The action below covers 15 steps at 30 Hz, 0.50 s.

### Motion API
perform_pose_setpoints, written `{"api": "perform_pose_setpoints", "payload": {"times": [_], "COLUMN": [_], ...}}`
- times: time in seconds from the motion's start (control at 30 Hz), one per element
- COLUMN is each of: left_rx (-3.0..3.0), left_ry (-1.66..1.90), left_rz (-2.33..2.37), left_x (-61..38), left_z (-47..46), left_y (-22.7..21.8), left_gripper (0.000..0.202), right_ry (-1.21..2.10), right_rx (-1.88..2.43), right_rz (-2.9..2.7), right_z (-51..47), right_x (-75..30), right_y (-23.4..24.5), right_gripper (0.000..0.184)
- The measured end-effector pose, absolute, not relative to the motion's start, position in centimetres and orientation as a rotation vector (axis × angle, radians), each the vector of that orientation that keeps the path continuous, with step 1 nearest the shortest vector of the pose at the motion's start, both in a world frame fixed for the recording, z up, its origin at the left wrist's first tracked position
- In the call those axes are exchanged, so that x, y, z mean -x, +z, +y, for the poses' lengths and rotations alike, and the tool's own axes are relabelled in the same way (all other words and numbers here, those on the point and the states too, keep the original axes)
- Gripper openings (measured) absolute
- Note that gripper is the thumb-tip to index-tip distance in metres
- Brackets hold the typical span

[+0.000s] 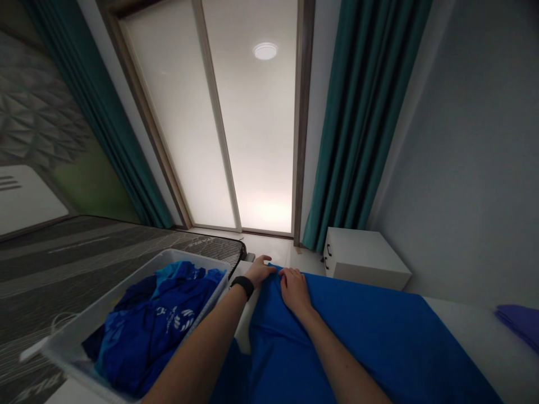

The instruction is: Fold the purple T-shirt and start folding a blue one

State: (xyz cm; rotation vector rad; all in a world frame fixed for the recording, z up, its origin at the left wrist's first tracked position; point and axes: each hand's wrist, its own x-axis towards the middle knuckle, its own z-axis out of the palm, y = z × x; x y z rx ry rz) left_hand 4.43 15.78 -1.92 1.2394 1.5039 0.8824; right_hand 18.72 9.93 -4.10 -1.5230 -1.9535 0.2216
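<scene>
A smooth blue cloth (357, 320) lies spread over a white table, with small creases near its left side. My left hand (260, 271), a dark band on its wrist, is at the cloth's far left corner, its fingers closed on the edge. Close beside it, my right hand (293, 286) rests on the same far edge with fingers curled over the fabric. The fingertips of both hands are partly hidden.
Left of the cloth stands a clear plastic bin (138, 269) holding crumpled blue garments (155, 331) with white print. A patterned dark mattress (96, 247) lies beyond it. A white cabinet (370, 252) stands past the table; purple fabric (520, 322) lies at right.
</scene>
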Motion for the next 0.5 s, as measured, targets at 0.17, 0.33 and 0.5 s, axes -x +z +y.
{"api": "perform_pose_setpoints", "payload": {"times": [0.17, 0.33, 0.5], "left_rx": [-1.134, -1.035, -1.057], "left_ry": [0.957, 0.973, 0.958], "left_rz": [1.395, 1.334, 1.333], "left_x": [-4.59, -4.49, -4.37], "left_z": [15.70, 15.56, 15.72], "left_y": [-2.35, -2.71, -2.37], "left_gripper": [0.020, 0.021, 0.023], "right_ry": [0.170, 0.165, 0.172], "right_rx": [1.523, 1.556, 1.554], "right_rz": [-1.962, -1.942, -1.939], "right_z": [9.84, 9.97, 10.08], "right_x": [-18.75, -18.73, -18.81], "right_y": [-4.29, -4.47, -4.60], "right_gripper": [0.022, 0.030, 0.030]}}
